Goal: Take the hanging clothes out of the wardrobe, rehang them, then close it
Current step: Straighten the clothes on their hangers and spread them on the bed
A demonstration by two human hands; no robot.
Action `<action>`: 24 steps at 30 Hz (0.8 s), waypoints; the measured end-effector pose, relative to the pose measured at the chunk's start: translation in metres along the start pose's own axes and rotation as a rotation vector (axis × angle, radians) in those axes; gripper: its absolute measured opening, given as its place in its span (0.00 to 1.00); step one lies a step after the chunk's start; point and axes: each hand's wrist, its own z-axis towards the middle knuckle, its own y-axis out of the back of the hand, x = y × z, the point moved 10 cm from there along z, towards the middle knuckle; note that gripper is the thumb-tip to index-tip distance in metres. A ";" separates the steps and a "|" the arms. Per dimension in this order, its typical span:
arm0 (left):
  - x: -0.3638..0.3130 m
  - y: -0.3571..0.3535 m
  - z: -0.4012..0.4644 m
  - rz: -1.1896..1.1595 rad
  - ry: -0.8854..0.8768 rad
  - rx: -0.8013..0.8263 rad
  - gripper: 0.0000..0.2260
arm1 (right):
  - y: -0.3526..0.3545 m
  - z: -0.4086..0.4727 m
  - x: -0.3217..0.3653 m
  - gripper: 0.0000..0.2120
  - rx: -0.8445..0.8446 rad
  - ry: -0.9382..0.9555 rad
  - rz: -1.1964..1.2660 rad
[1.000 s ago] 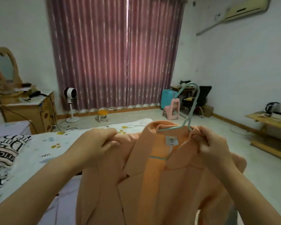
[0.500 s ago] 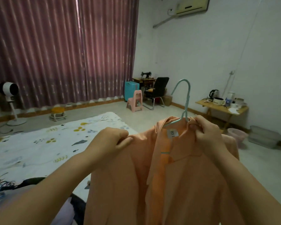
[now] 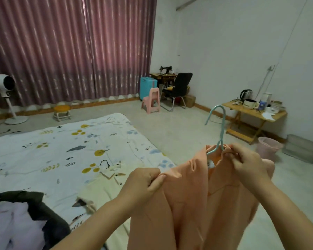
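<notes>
Your left hand (image 3: 143, 183) pinches the shoulder of the orange fabric jacket (image 3: 197, 204); your right hand (image 3: 249, 163) pinches its collar beside the pale blue plastic hanger (image 3: 219, 127). It hangs past the patterned bed's (image 3: 61, 141) near corner. Risk: hanger slipping out, since neither hand appears to hold it.

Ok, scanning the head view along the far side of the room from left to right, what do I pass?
White fan → orange stool → blue suitcase → pink child's chair → black office chair → wooden folding table → pink bin.
</notes>
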 end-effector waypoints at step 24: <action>0.189 -0.155 0.208 -0.100 0.189 0.294 0.18 | -0.167 0.224 -0.166 0.18 0.158 -0.148 -0.055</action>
